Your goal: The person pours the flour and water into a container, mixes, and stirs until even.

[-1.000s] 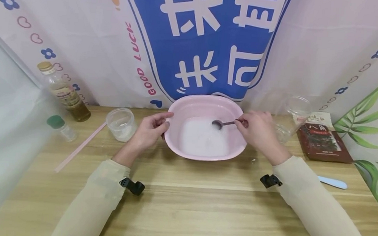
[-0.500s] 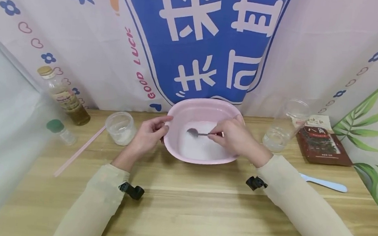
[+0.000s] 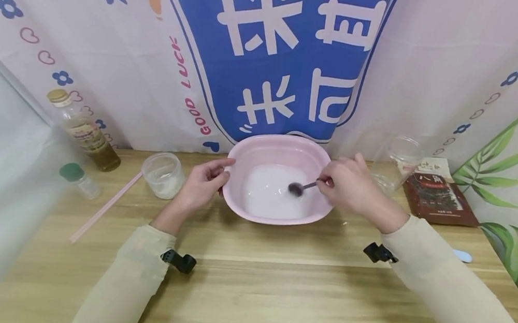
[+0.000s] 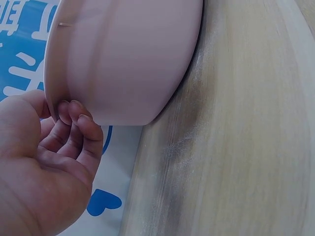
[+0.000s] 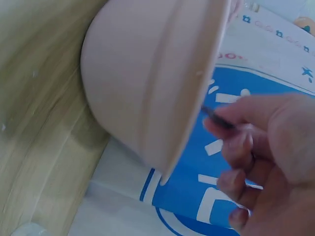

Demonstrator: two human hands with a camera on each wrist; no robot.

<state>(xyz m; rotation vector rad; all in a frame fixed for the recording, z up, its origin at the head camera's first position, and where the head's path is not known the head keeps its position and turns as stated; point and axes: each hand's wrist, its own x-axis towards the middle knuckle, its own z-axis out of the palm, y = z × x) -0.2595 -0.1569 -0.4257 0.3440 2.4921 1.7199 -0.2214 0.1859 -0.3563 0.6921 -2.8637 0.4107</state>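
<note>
A pink oval basin (image 3: 277, 219) stands on the wooden table against the printed cloth, with white powdery or liquid stuff (image 3: 270, 194) over its floor. My left hand (image 3: 201, 184) pinches the basin's left rim, thumb on one side and curled fingers under it, as the left wrist view shows (image 4: 54, 147). Over the right side of the basin, my right hand (image 3: 352, 183) pinches the handle of a small dark spoon (image 3: 300, 188), whose bowl is down at the white stuff. In the right wrist view only a short bit of the handle (image 5: 216, 118) shows beyond the basin rim.
Left of the basin are a clear tub (image 3: 164, 176) of white powder, a pink stick (image 3: 107, 206), an oil bottle (image 3: 88, 132) and a green-capped shaker (image 3: 79, 178). To the right stand a clear cup (image 3: 397, 156), a brown spice packet (image 3: 440, 197) and a light-blue handle (image 3: 463, 255).
The right hand swept the spoon left across the basin, then back right to the near right part of the white stuff. The left hand has kept its grip on the rim.
</note>
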